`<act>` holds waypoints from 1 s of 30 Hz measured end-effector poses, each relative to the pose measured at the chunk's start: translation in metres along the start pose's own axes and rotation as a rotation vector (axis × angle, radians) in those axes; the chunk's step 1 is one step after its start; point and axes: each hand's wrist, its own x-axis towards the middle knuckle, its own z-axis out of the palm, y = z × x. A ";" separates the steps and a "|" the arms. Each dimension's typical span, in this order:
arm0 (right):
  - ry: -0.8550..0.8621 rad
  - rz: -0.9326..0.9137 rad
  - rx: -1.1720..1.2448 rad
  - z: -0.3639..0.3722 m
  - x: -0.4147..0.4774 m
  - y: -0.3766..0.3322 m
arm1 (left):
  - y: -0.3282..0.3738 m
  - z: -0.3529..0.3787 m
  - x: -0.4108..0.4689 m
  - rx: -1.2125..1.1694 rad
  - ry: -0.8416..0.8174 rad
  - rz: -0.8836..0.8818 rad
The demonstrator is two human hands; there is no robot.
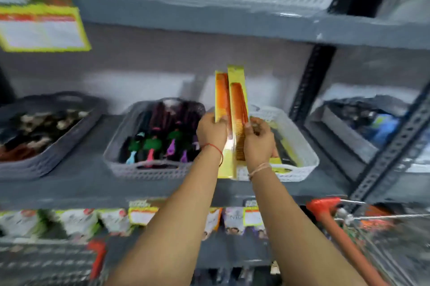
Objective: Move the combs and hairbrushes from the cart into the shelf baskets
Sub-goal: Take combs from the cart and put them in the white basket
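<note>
Fingers [221,120] L+R hand clamp 2 packaged combs [232,109] upright btwn hands | over white basket [300,146]

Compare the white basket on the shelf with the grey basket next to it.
The white basket is paler than the grey basket. The white basket holds long yellow packs; the grey basket holds brushes with green, pink and purple handles. Both sit on the same shelf and have perforated walls.

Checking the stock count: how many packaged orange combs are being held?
2: one in the left hand, the left comb; one in the right hand, the right comb. More may be hidden behind.
</note>
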 end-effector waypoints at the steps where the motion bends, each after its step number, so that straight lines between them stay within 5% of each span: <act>1: 0.010 0.013 -0.003 -0.005 0.011 -0.001 | 0.002 0.011 0.005 0.013 -0.042 -0.005; 9: 0.098 0.114 -0.153 -0.033 0.086 0.010 | -0.009 0.095 0.059 0.163 -0.250 -0.099; 17: -0.256 0.262 -0.895 -0.020 0.104 0.081 | -0.062 0.119 0.054 0.696 -0.168 -0.156; 30: -0.343 0.269 -0.913 -0.031 0.100 0.067 | -0.071 0.110 0.057 0.720 -0.207 -0.143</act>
